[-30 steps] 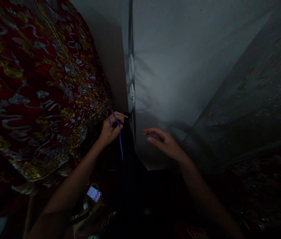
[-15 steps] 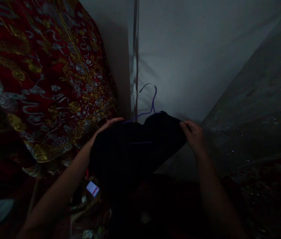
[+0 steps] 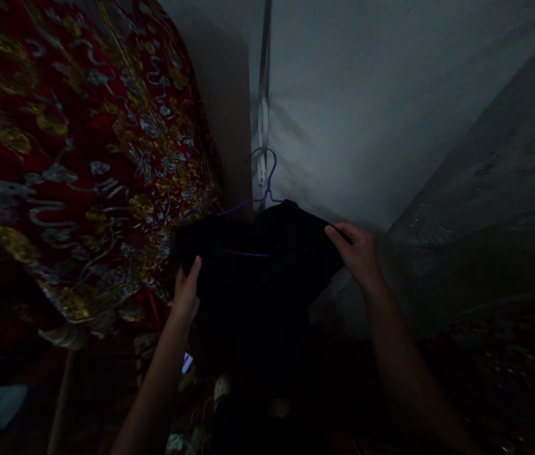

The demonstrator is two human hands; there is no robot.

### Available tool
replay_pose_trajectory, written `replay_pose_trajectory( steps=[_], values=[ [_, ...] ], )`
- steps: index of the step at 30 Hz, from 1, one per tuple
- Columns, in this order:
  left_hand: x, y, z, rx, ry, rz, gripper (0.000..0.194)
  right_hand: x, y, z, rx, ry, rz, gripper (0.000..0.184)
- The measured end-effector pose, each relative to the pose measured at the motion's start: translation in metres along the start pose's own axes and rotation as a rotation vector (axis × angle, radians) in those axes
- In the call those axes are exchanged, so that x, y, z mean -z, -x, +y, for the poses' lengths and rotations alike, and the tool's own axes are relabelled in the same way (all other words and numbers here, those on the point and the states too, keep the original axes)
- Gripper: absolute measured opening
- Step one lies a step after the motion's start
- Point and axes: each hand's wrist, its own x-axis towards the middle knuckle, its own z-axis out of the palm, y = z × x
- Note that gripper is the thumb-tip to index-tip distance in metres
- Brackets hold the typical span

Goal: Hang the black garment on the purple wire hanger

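Observation:
A black garment (image 3: 258,284) hangs on a thin purple clothes hanger (image 3: 270,183) in front of me. The hanger's hook points up, near the white power strip on the wall; its lower bar shows through the neck opening. My left hand (image 3: 187,287) grips the garment's left side, thumb on the front and the fingers mostly hidden behind the cloth. My right hand (image 3: 355,249) pinches the garment's right shoulder between thumb and fingers. The garment's lower part fades into darkness.
A red cloth with gold and silver embroidery (image 3: 106,164) hangs close on the left. A white wall (image 3: 343,114) stands ahead, with a white power strip (image 3: 262,136) at its corner. Below are a wooden pole (image 3: 61,398), a small white-and-pink box (image 3: 187,362) and a light shoe (image 3: 221,387).
The hanger and garment have moved left, with the hook now before the power strip. My left hand has dropped from the shoulder to the garment's front side. My right hand has shifted slightly left.

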Motion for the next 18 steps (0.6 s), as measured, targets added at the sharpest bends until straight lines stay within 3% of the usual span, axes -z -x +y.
replay_pose_trajectory(
  steps=[3, 5, 6, 7, 10, 13, 15, 18],
  values=[
    [0.002, -0.003, -0.011, 0.036, -0.019, -0.005, 0.045, -0.012, 0.036, 0.000, 0.032, 0.117, 0.343, 0.041],
    [0.000, -0.003, -0.014, 0.094, -0.042, 0.004, 0.045, -0.037, 0.068, -0.005, -0.018, 0.139, 0.582, 0.048],
    [-0.002, -0.003, -0.015, 0.127, -0.051, 0.016, 0.046, -0.056, 0.084, -0.007, -0.088, 0.089, 0.606, 0.044],
    [-0.005, -0.003, -0.015, 0.157, -0.057, 0.031, 0.047, -0.077, 0.100, -0.008, -0.170, 0.028, 0.539, 0.042],
    [-0.008, -0.008, -0.013, 0.188, -0.058, 0.047, 0.049, -0.146, 0.138, 0.000, -0.388, -0.067, 0.109, 0.047],
    [-0.001, -0.016, -0.012, 0.120, -0.133, 0.010, 0.051, -0.188, 0.157, 0.020, -0.590, -0.093, -0.270, 0.021],
    [0.012, -0.018, -0.018, -0.106, -0.286, 0.016, 0.057, -0.194, 0.165, 0.034, -0.687, -0.093, -0.372, 0.013],
    [0.036, -0.005, -0.052, -0.635, -0.569, 0.066, 0.073, -0.184, 0.178, 0.043, -0.735, -0.127, -0.403, 0.032]
  ],
)
